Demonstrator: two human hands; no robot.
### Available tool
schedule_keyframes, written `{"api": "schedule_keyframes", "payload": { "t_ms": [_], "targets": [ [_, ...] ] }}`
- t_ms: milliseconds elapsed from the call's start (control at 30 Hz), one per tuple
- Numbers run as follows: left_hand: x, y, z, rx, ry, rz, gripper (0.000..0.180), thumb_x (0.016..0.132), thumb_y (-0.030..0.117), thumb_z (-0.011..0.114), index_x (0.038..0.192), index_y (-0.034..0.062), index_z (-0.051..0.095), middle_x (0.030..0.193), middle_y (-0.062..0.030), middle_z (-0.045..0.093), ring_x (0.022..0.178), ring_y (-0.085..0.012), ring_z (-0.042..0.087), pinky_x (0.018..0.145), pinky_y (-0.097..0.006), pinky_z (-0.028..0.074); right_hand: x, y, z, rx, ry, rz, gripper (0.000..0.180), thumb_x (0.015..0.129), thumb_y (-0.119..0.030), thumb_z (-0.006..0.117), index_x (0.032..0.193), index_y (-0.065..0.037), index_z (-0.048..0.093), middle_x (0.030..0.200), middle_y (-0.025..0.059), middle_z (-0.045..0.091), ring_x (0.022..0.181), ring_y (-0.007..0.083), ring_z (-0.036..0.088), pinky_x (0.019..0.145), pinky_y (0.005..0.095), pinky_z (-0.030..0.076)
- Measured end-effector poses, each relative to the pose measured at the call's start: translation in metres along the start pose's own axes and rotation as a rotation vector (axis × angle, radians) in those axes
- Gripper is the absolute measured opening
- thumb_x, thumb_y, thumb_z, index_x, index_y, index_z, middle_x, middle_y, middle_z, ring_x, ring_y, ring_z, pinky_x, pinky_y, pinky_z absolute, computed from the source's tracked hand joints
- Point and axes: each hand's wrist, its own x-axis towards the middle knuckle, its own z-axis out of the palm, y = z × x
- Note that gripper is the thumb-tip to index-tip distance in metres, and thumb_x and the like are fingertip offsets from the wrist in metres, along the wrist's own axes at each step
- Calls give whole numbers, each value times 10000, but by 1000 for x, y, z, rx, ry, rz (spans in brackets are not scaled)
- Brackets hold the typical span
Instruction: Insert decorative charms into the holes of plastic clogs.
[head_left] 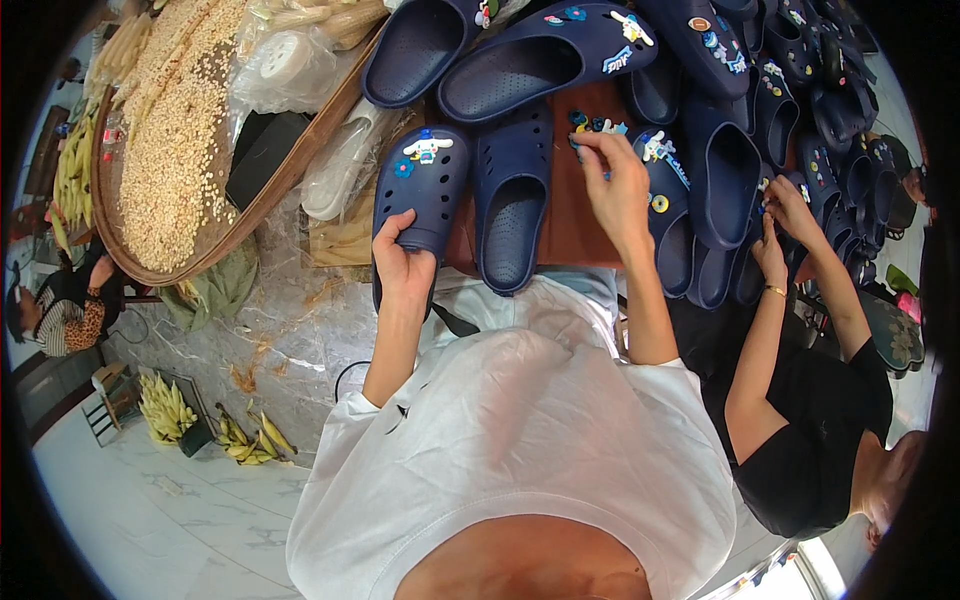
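Note:
My left hand point(405, 262) grips a navy clog point(425, 185) by its heel end, thumb on top. A white character charm and a blue flower charm sit on that clog's toe. Beside it a second navy clog point(511, 215) lies on the brown tabletop, with no charms visible on it. My right hand point(618, 190) is over a small pile of colourful shoe charms point(600, 125), its thumb and fingers pinched at the pile's near edge. A small blue charm seems to be at the fingertips. Right of this hand lies a navy clog point(660, 185) with several charms.
Many navy clogs point(725, 165) are heaped at the back and right. A woven tray point(300, 165) of corn kernels stands at left. To the right, a co-worker's hands point(780, 225) work on clogs. Corn cobs point(165, 410) stand on the floor.

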Motion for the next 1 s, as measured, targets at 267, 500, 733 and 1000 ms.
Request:
{"api": "schedule_keyframes", "payload": {
  "t_ms": [267, 500, 733, 1000],
  "targets": [
    [5, 3, 2, 57, -41, -10, 513, 836, -4, 561, 1322, -102, 426, 1279, -268, 566, 1159, -402, 598, 1040, -513, 481, 2, 67, 24, -302, -63, 23, 174, 855, -125, 720, 996, -25, 696, 941, 143, 652, 834, 304, 669, 733, 393, 517],
    [-2, -7, 2, 252, -79, 52, 464, 880, 73, 599, 1305, -75, 487, 1273, -201, 598, 1174, -316, 602, 1042, -438, 478, 19, 65, 41, -559, -65, 41, 350, 698, -203, 853, 935, -23, 668, 969, 160, 632, 923, 353, 638, 761, 444, 524],
    [15, -7, -14, 264, -148, 59, 494, 842, 94, 630, 1291, -76, 511, 1249, -201, 617, 1159, -325, 610, 1045, -435, 472, 25, 70, 41, -568, -115, -21, 257, 757, -146, 796, 951, -21, 684, 947, 154, 631, 922, 346, 636, 769, 449, 522],
    [27, -1, -19, 144, -190, 40, 581, 731, 60, 572, 1289, -91, 511, 1253, -217, 615, 1164, -355, 600, 1078, -462, 437, 22, 34, 21, -190, -49, -14, 132, 889, -140, 688, 955, -27, 670, 904, 125, 635, 836, 284, 635, 740, 394, 506]
  ]
}}
